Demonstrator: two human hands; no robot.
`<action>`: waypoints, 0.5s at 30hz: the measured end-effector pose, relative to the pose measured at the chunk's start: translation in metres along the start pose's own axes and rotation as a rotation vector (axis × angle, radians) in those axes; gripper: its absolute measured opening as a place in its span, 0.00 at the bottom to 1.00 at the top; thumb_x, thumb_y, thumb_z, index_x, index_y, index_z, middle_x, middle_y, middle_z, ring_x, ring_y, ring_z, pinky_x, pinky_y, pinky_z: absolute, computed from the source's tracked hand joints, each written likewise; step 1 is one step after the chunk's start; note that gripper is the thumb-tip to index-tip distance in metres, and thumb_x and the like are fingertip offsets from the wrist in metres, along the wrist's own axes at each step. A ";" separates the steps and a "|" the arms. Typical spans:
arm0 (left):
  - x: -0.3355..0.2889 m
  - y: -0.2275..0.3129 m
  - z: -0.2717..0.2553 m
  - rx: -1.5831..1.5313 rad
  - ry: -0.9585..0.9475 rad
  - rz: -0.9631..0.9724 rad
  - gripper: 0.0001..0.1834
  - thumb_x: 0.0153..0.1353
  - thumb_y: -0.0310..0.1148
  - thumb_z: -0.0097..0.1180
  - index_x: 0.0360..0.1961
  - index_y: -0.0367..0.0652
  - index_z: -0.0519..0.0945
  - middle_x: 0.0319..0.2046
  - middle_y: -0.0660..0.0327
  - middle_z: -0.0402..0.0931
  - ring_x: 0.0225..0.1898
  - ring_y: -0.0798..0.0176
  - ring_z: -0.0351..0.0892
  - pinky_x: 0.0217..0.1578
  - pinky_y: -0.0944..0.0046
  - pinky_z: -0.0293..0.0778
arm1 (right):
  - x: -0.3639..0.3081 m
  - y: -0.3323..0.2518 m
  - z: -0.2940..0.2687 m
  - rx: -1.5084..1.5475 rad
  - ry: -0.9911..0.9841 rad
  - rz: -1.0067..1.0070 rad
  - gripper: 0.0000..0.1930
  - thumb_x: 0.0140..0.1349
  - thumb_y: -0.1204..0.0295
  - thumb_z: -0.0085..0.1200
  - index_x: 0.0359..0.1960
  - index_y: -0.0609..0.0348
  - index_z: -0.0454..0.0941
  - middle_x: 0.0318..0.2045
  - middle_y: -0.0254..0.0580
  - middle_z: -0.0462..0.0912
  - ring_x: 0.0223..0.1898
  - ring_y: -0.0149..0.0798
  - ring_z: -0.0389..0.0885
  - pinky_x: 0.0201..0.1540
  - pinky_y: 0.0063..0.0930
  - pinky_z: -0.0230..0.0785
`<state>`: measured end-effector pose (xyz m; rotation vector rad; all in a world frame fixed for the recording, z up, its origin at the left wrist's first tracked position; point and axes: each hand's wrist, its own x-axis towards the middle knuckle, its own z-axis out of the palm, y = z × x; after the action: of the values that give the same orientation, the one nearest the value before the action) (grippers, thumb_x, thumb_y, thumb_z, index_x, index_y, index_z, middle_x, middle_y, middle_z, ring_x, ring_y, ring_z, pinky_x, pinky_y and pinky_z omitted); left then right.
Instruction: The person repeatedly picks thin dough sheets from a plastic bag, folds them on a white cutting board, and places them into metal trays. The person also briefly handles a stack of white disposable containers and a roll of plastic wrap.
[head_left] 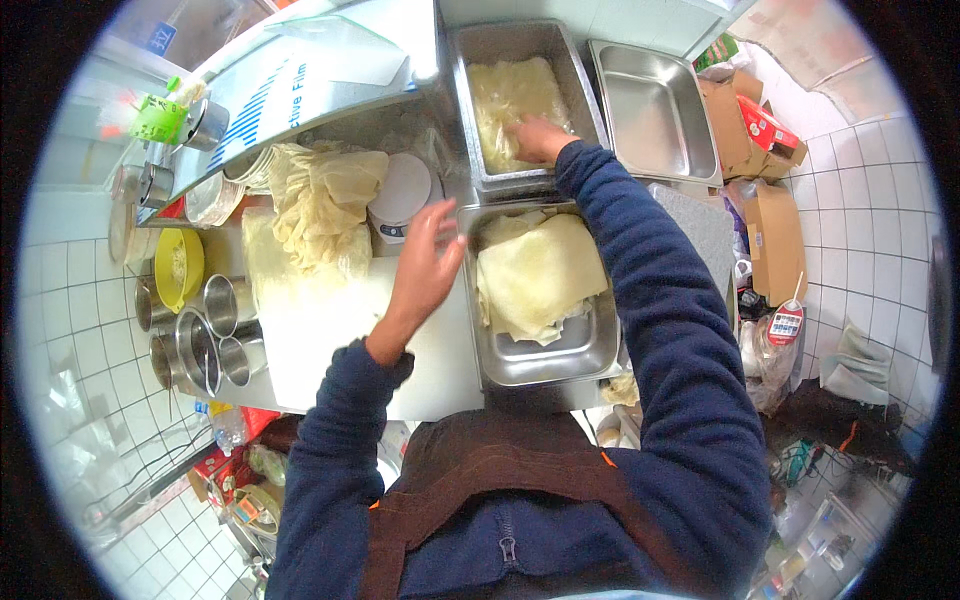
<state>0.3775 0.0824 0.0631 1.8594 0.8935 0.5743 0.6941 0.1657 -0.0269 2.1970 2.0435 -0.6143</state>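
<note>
My right hand [540,139] reaches into the far deep metal pan [590,105], its fingers bent down and closed on the wrinkled, shiny surface of a pale yellow sheet [515,85]; the fingertips are partly hidden. My left hand [432,262] hovers over the counter beside the nearer pan, empty, with its fingers apart. In that nearer metal pan [540,370] lies a folded stack of thin pale yellow sheets [545,270] with ragged edges. Left of my left hand, a crumpled heap of similar sheets [320,210] rests on the counter, next to a white round-topped kitchen scale [400,190].
A shallow steel pan [655,115] stands right of the far pan. Several metal containers [228,303] and a yellow bowl [180,268] line the left side of the counter [320,350]. A glass-topped shelf [330,70] overhangs the back left. Cardboard boxes [775,240] crowd the right.
</note>
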 end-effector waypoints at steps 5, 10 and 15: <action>-0.108 -0.023 -0.001 -0.077 0.038 -0.236 0.25 0.68 0.24 0.52 0.66 0.38 0.67 0.63 0.49 0.64 0.56 0.54 0.78 0.52 0.58 0.78 | 0.016 -0.020 -0.003 0.028 0.514 0.065 0.20 0.59 0.70 0.54 0.55 0.54 0.77 0.51 0.59 0.81 0.53 0.59 0.80 0.53 0.48 0.75; -0.195 -0.042 0.002 -0.112 0.071 -0.399 0.22 0.69 0.24 0.51 0.64 0.39 0.70 0.62 0.52 0.65 0.53 0.57 0.81 0.48 0.62 0.79 | 0.045 -0.027 0.004 -0.027 0.245 -0.070 0.17 0.58 0.72 0.52 0.47 0.67 0.78 0.48 0.59 0.83 0.50 0.56 0.83 0.53 0.45 0.77; -0.230 -0.050 0.003 -0.135 0.072 -0.487 0.19 0.69 0.23 0.52 0.61 0.39 0.73 0.59 0.53 0.69 0.51 0.58 0.82 0.47 0.63 0.80 | 0.066 -0.008 0.017 -0.057 0.116 -0.119 0.18 0.57 0.71 0.53 0.49 0.67 0.78 0.49 0.59 0.82 0.52 0.57 0.82 0.57 0.45 0.74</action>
<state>0.2200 -0.0854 0.0152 1.4361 1.2715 0.3863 0.6840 0.2228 -0.0626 2.1401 2.2320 -0.4418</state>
